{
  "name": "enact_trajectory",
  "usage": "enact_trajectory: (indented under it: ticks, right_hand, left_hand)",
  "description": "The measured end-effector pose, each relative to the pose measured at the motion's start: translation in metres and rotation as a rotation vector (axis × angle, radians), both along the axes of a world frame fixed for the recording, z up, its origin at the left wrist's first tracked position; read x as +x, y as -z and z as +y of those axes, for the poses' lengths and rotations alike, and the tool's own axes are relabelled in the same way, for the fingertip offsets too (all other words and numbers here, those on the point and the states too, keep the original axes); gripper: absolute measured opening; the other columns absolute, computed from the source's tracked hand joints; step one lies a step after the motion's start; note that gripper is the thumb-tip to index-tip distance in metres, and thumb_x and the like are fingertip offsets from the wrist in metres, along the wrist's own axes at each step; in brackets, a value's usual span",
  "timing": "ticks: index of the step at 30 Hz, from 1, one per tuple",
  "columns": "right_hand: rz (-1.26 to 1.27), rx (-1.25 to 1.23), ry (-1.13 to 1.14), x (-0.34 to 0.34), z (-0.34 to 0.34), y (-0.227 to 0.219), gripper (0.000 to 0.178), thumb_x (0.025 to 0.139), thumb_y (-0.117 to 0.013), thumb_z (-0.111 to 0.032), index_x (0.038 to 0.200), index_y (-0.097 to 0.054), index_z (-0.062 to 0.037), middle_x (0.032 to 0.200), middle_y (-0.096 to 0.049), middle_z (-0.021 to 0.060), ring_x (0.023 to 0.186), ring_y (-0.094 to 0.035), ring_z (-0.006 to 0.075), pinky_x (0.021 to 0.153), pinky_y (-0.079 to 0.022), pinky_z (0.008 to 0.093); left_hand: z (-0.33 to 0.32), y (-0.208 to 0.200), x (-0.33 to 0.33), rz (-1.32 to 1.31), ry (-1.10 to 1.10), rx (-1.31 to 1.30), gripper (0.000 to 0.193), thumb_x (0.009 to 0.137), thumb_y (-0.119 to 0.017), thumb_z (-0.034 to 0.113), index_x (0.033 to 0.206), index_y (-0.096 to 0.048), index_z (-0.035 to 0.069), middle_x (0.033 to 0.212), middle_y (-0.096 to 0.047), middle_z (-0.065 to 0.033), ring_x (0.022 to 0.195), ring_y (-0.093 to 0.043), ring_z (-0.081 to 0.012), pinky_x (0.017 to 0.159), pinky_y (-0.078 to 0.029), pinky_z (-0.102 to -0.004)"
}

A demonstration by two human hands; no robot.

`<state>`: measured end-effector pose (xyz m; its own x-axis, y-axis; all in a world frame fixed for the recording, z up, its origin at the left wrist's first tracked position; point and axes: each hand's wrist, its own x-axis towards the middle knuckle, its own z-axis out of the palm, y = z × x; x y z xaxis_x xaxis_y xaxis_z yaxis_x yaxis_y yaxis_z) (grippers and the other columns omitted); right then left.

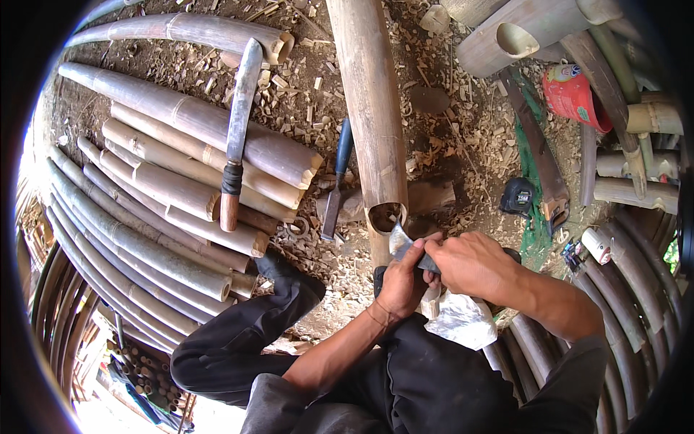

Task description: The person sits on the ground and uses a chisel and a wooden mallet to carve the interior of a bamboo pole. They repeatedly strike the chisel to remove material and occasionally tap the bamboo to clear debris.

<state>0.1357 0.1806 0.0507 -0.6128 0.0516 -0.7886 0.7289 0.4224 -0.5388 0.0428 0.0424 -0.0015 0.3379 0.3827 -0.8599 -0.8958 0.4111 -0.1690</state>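
Note:
Both my hands are closed together in front of my lap. They are around a dark grey, flat metal blade (400, 241) with a shiny, curved end. My left hand (401, 286) grips it from below, thumb along its side. My right hand (470, 264) wraps over its near part, so the rest is hidden. Just beyond the blade's tip is the open, hollow end of a thick bamboo pole (372, 108), which runs away from me. A chisel (338, 177) with a blue handle lies left of that pole. Farther left, a machete (241, 119) rests across bamboo lengths.
Stacked bamboo poles (166, 163) fill the left side; more bamboo (622, 318) lies at the right. Wood chips cover the ground. Right of centre are a black tape measure (517, 196), a handsaw (538, 152), green netting (533, 231) and a red container (571, 94). White plastic (463, 322) lies beside my knee.

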Motion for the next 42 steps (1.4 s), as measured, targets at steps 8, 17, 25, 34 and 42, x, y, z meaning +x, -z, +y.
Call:
enact_trajectory:
  ticks: [8, 17, 25, 34, 42]
  right_hand:
    - [-0.002, -0.188, 0.587, 0.004, -0.075, 0.027, 0.048, 0.08, -0.073, -0.028, 0.109, -0.053, 0.0037, 0.084, -0.066, 0.0287, 0.083, -0.065, 0.0454, 0.072, -0.053, 0.05]
    - [0.127, -0.047, 1.088, -0.043, -0.147, 0.047, 0.049, 0.075, -0.07, -0.011, 0.118, -0.05, 0.0029, 0.088, -0.065, 0.0311, 0.087, -0.063, 0.0479, 0.074, -0.053, 0.0502]
    - [-0.043, 0.153, 0.592, -0.003, -0.083, 0.016, 0.045, 0.078, -0.066, -0.017, 0.117, -0.048, -0.0027, 0.087, -0.066, 0.0237, 0.081, -0.065, 0.045, 0.071, -0.054, 0.0524]
    - [0.069, 0.395, -0.401, -0.065, 0.027, -0.001, 0.014, 0.08, -0.064, -0.017, 0.084, -0.072, -0.0063, 0.074, -0.072, 0.01, 0.066, -0.071, 0.0241, 0.059, -0.056, 0.0344]
    - [0.019, 0.391, -0.735, -0.139, 0.049, 0.013, 0.013, 0.079, -0.066, -0.018, 0.075, -0.076, -0.0113, 0.077, -0.074, 0.0055, 0.07, -0.072, 0.0199, 0.058, -0.056, 0.033]
  left_hand:
    - [-0.01, 0.004, -0.041, 0.549, 0.715, 0.018, 0.051, 0.095, -0.054, 0.033, 0.061, -0.061, -0.005, 0.051, -0.056, -0.0112, 0.043, -0.053, -0.0177, 0.043, -0.041, -0.0337]
    - [-0.004, 0.026, -0.09, 0.972, 1.362, 0.393, 0.045, 0.092, -0.057, 0.032, 0.079, -0.062, -0.011, 0.055, -0.051, -0.0258, 0.049, -0.052, -0.0204, 0.048, -0.041, -0.0417]
    - [0.013, 0.011, -0.055, 0.563, 0.79, 0.274, 0.031, 0.098, -0.052, 0.026, 0.09, -0.067, 0.0, 0.06, -0.056, -0.0038, 0.052, -0.055, -0.0135, 0.044, -0.041, -0.0281]
    - [0.034, -0.002, -0.033, 0.083, -0.208, 0.132, 0.028, 0.1, -0.048, 0.033, 0.086, -0.058, 0.01, 0.061, -0.041, 0.0058, 0.058, -0.04, -0.0082, 0.058, -0.034, -0.0246]
    - [0.033, 0.011, -0.048, -0.139, -0.446, 0.139, 0.038, 0.1, -0.043, 0.044, 0.081, -0.055, 0.014, 0.061, -0.042, 0.0049, 0.062, -0.046, -0.0126, 0.071, -0.044, -0.0284]
